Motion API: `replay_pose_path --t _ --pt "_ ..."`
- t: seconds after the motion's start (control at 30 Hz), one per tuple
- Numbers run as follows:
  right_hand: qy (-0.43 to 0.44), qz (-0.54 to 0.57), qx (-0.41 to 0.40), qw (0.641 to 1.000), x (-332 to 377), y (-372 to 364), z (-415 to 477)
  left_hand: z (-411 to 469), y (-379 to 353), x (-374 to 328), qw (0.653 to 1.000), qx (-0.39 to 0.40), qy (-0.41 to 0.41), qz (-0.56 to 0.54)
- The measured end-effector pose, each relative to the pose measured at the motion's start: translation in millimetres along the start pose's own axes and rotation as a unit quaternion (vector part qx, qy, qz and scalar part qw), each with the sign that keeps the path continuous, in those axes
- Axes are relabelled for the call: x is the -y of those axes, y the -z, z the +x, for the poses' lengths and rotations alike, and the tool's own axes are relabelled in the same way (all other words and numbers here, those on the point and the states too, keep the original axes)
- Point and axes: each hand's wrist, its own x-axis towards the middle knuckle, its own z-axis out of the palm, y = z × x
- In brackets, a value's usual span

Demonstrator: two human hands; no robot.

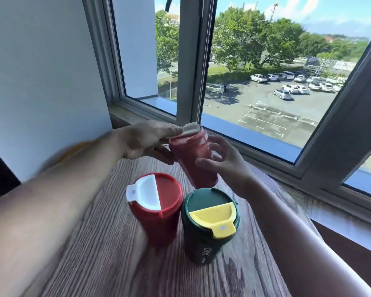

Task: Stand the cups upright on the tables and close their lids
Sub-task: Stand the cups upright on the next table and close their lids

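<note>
Three lidded cups are on a wooden table. A red cup with a white flap lid stands upright near me, flap down. Beside it on the right stands a dark green cup with a yellow flap, also down. Behind them a pink-red cup sits slightly tilted, its base on the table. My left hand holds it near the top, fingertips on its pale flap, which is partly raised. My right hand curls around the cup's right side, fingers spread and just off it.
The table ends at a windowsill on the right and behind the cups. A large window looks onto a car park. A white wall rises at the left, with a blurred yellow object behind my left forearm.
</note>
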Motion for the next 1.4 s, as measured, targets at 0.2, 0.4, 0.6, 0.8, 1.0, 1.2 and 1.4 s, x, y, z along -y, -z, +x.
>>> replay_pose_path --t 0.2,0.4,0.6,0.8,1.0,1.2,1.4 --pt "-0.009 -0.113 0.038 0.993 8 5 -9 -15 -14 -17 0.996 -0.026 0.012 0.082" --pt "-0.049 -0.091 0.059 0.993 21 4 -24 -24 -24 -21 0.986 -0.018 0.008 0.166" --pt "-0.05 -0.074 0.047 0.995 31 2 -36 -31 -33 -28 0.977 -0.014 -0.003 0.211" --pt "-0.064 -0.066 0.049 0.995 32 4 -46 -34 -38 -32 0.968 -0.007 -0.006 0.25" --pt "-0.07 -0.059 0.047 0.995 32 4 -52 -32 -40 -30 0.966 -0.015 -0.01 0.257" --pt "-0.079 -0.062 0.032 0.994 29 3 -55 -31 -42 -28 0.966 -0.019 -0.012 0.256" --pt "-0.076 -0.127 -0.032 0.988 33 -2 -65 -38 -44 -26 0.957 -0.041 -0.006 0.286"
